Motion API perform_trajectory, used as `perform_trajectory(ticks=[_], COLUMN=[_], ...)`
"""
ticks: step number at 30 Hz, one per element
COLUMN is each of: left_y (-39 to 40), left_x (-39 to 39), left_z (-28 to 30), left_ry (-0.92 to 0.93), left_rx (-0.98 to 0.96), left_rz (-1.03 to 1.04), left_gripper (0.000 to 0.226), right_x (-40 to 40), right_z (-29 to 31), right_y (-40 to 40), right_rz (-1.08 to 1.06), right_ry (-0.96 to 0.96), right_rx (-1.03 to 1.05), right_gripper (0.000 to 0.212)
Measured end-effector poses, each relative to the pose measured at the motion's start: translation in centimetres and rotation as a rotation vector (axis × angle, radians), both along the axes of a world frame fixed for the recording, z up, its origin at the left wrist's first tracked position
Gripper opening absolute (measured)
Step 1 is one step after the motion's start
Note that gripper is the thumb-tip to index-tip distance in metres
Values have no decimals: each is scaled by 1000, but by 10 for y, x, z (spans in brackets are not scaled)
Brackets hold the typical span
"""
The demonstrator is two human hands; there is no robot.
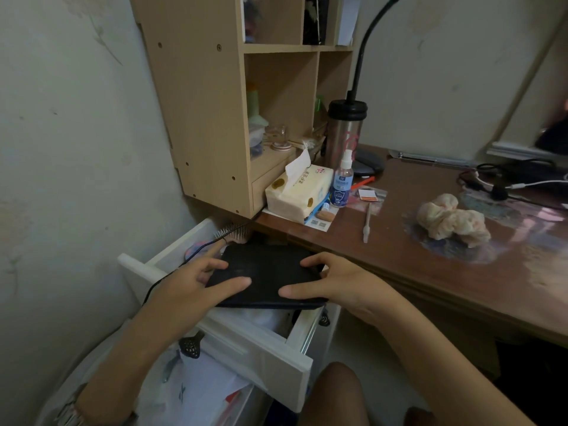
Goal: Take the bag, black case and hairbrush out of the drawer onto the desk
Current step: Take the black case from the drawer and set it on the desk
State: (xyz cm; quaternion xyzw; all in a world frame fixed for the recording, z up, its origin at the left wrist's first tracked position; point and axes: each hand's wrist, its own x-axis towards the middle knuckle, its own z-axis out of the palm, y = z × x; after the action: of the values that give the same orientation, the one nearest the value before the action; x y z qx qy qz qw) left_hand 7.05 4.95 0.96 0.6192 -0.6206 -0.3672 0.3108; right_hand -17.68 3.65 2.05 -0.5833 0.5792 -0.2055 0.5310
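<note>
Black case [264, 279] sits flat above the open drawer [246, 348], pinched at either end between the left hand [196, 284] and right hand [335, 281], thumbs on top, likely to keep it level. Hairbrush [230, 235] lies at the drawer's back; the crumpled bag [451, 221] seems already on the table [430, 272]

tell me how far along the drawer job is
Done, it seems: the crumpled bag already lies on the desk. In hand: left hand and right hand grip the black case over the open drawer. Left: the hairbrush, at the drawer's back.
</note>
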Motion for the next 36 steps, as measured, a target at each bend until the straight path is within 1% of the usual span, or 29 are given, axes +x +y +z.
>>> perform_trajectory(ticks=[3,5,7,11,13,17,21,24,27,29,33,36], left_y=[12,19,25,26,23,14,6,1,-1,-2,-6,-12], left_x=[-8,-17,-28,-58,-77,-129,-189,-235,-281,-308,-352,-374], left_z=[17,29,40,57,61,66,69,65,60,55,42,28], left_ry=[11,-13,-46,-47,-69,-37,-58,-33,-34,-39,-29,-25], left_rx=[-40,-77,-100,-131,-180,-265,-338,-333,-300,-272,-223,-184], left_rz=[-14,-35,-50,-104,-127,-168,-232,-317,-377,-417,-459,-477], left_gripper=[66,65,63,70,71,75,69,67,67,68,66,62], right_x=[-9,-18,-28,-58,-77,-122,-171,-209,-247,-269,-304,-321], right_z=[15,25,33,47,52,60,68,72,71,68,52,34], right_y=[13,21,29,44,51,68,86,100,111,116,121,117], right_rz=[10,14,-8,-78,-123,-251,-375,-467,-559,-613,-708,-760], right_ry=[2,-2,-12,11,33,86,131,159,177,176,167,155], right_rx=[-21,-46,-89,-164,-207,-283,-323,-349,-343,-323,-292,-251], right_gripper=[90,89,89,92,90,92,91,87,90,88,101,91])
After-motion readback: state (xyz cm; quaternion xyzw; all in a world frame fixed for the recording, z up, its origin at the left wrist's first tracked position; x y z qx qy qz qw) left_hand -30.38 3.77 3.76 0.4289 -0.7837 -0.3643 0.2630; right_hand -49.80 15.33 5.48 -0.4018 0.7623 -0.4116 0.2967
